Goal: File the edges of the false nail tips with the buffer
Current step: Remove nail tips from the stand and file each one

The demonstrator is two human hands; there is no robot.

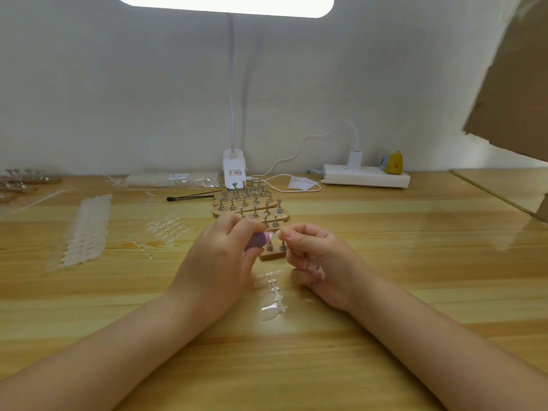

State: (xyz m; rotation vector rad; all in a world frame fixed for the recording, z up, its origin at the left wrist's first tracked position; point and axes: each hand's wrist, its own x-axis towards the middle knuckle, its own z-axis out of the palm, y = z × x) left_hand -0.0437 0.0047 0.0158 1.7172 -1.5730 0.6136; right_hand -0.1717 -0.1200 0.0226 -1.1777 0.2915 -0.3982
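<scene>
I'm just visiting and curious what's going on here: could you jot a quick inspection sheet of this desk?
Surface: wooden table, glossy.
Job's things: purple buffer in left hand; clear nail tip pinched by right hand; strip of tips below.
Clutter: nail stands, bagged tips, brush.
Grips: both holding.
Cables: white lamp cord to power strip.
Surroundings: white wall, cardboard right.

The counter is pale wood with a glossy, grain-streaked finish that mirrors the lamp. Clear glossy plastic nail tips lie on it, near wooden holder strips carrying shiny metal pegs. A matt brown cardboard sheet has rough torn edges.
</scene>
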